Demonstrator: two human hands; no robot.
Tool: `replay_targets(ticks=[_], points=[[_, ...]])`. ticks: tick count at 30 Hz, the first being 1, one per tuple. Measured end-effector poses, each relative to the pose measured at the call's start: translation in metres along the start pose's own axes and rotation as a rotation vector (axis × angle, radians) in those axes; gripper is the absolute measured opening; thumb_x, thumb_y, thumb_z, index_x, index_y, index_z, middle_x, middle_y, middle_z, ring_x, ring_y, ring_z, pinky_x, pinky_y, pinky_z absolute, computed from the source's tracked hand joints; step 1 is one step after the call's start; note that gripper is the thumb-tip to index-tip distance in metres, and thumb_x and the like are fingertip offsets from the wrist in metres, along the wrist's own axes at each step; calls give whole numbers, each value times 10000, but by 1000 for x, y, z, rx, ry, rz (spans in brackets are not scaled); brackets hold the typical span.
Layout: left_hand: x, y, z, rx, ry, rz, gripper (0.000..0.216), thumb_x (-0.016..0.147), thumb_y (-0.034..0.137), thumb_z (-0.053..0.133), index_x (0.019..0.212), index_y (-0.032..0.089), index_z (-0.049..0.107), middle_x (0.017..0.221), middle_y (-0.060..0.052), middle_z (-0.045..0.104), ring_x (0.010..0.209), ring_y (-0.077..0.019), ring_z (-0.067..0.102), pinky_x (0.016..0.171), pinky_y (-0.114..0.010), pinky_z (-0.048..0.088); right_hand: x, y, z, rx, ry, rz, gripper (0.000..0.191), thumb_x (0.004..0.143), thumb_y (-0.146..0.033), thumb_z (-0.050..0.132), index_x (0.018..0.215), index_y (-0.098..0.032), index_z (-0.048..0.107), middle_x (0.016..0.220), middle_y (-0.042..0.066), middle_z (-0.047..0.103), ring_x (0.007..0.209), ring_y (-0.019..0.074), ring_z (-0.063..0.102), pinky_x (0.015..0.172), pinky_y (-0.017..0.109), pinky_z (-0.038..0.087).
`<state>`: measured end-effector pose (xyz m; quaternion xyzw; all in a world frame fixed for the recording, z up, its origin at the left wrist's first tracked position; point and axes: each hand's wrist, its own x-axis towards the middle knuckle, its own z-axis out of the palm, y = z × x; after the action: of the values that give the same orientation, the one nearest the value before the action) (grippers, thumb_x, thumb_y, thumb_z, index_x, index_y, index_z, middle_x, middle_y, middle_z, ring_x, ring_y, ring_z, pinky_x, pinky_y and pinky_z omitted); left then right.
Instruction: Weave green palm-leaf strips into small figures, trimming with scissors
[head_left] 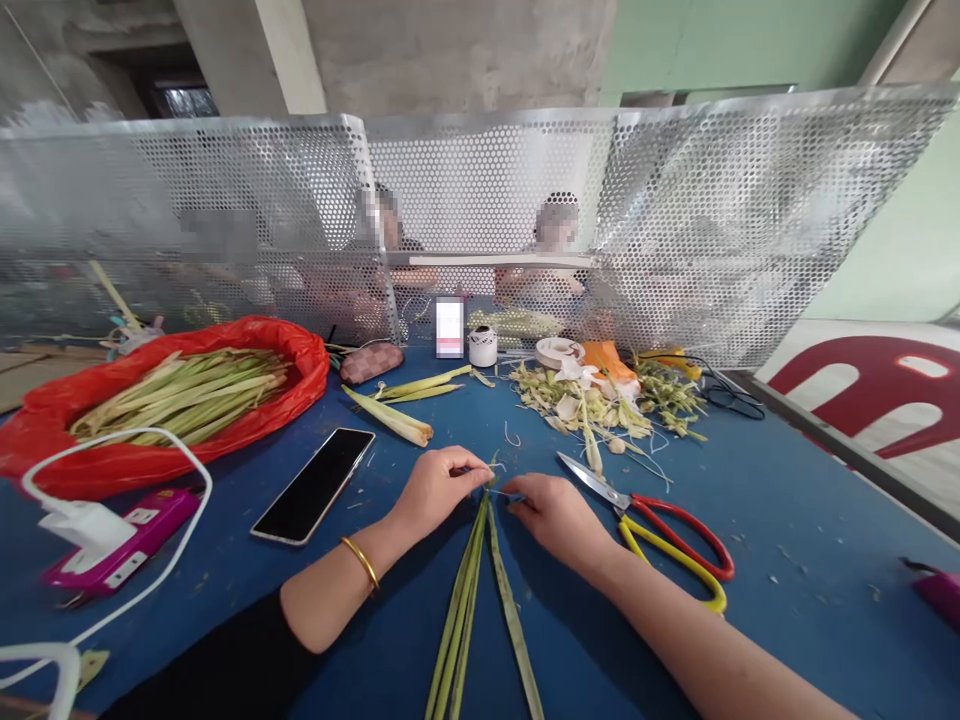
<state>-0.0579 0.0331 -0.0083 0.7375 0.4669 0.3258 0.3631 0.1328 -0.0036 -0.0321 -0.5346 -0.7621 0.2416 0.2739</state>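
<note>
My left hand (441, 490), below a gold bangle, pinches the top end of a small bundle of long green leaf strips (466, 590). The strips fan down towards the table's near edge, one lying apart on the right. A thin pale thread (501, 491) crosses at the bundle's tip and runs to my right hand (553, 512), whose thumb and forefinger are closed on it. How the thread sits around the strips is partly hidden by my fingers. Beside my right hand lie scissors (637, 520) with red and yellow handles, blades pointing away to the left.
A red plastic bag (296, 425) of leaf strips stands at left, near a purple power strip (124, 550) with a white cable. A phone (315, 487) lies left of my hands. Trimmings (547, 400), a tape roll (559, 352) and cut stalks lie farther back, before a perforated metal screen (487, 170).
</note>
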Motion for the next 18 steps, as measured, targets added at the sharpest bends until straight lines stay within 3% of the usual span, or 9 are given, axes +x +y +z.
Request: replay_targets(ticks=[6, 14, 18], points=[[0, -1, 7, -269, -5, -288, 347, 781, 474, 571, 762, 147, 686, 483, 27, 513, 443, -92, 429, 417, -199, 300, 2, 3, 3, -134, 27, -41, 165, 803, -120, 527, 825, -209, 664, 780, 31, 664, 750, 181, 605, 654, 239, 383], [0, -2, 6, -193, 46, -244, 252, 747, 395, 625, 790, 158, 699, 458, 39, 519, 410, -80, 429, 413, -193, 324, 2, 2, 2, -131, 43, -53, 160, 793, -95, 516, 762, -208, 624, 738, 14, 645, 715, 165, 583, 626, 226, 350], [0, -1, 6, -364, -60, -254, 274, 773, 417, 597, 771, 152, 662, 577, 0, 617, 457, -92, 514, 440, -198, 391, 2, 3, 3, -117, 55, -49, 145, 790, -101, 528, 747, -206, 618, 719, 9, 632, 698, 160, 571, 615, 226, 340]])
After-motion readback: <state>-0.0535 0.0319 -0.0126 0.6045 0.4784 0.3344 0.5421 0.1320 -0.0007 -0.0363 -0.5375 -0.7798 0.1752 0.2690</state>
